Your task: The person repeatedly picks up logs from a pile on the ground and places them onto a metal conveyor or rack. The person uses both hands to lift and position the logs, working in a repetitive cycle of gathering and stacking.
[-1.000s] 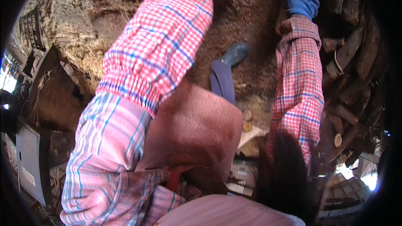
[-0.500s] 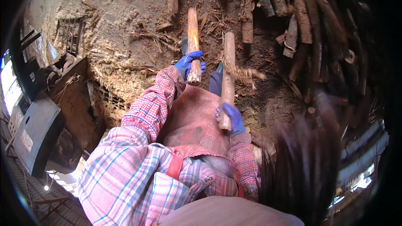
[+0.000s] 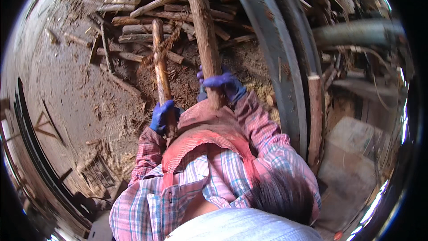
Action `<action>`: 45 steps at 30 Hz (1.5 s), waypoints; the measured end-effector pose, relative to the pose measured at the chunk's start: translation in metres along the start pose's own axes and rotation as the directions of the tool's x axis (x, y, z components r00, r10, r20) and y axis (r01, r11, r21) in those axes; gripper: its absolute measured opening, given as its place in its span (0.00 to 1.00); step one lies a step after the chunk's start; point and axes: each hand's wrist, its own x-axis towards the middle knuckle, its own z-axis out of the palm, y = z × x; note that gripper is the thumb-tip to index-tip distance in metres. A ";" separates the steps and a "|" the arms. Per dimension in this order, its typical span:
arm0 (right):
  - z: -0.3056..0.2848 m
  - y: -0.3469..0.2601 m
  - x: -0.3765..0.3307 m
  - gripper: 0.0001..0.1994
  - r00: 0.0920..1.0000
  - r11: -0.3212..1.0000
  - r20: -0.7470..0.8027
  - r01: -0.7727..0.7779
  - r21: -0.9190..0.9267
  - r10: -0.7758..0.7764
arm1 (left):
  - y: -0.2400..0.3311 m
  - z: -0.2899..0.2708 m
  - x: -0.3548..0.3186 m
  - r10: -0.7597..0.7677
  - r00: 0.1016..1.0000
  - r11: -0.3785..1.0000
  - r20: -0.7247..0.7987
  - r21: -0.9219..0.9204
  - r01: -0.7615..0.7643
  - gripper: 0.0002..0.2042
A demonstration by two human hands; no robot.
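My left hand (image 3: 162,115), in a blue glove, grips the lower end of a slim wooden log (image 3: 161,73), partly stripped to pale, shiny wood. Shaggy bark fibres show beside its upper part; whether they hang from it I cannot tell. My right hand (image 3: 225,85), also gloved, is wrapped round the lower part of a thicker log (image 3: 203,27) with rough brown bark. This log rises past the top edge of the view, and its lower end is close to my red apron (image 3: 209,127). The two logs are apart, both roughly upright in the picture.
Ahead lies a pile of cut logs (image 3: 133,30) on dirt strewn with bark scraps. A long grey metal beam (image 3: 278,62) runs along my right side, with another log (image 3: 314,116) standing beside it. Farther right is a thick greenish pipe (image 3: 356,33).
The view has swung to the right, bringing the metal beam into sight. The right-hand log has come up and reaches beyond the top edge. Both hands still hold logs.
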 end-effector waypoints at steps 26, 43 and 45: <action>-0.243 -0.053 -0.268 0.29 0.078 -0.097 0.070 -0.423 -0.901 -0.994 | 0.032 0.296 -0.109 0.401 0.727 0.748 0.558 0.258 -0.611 0.20; -0.262 0.071 -0.456 0.26 0.190 0.009 -0.180 -0.662 -0.749 -0.965 | 0.025 0.341 -0.164 0.049 0.585 0.768 0.810 0.344 -0.541 0.21; -0.278 0.091 -0.468 0.25 0.143 0.017 -0.143 -0.648 -0.762 -0.979 | 0.026 0.338 -0.163 0.039 0.594 0.751 0.804 0.368 -0.548 0.21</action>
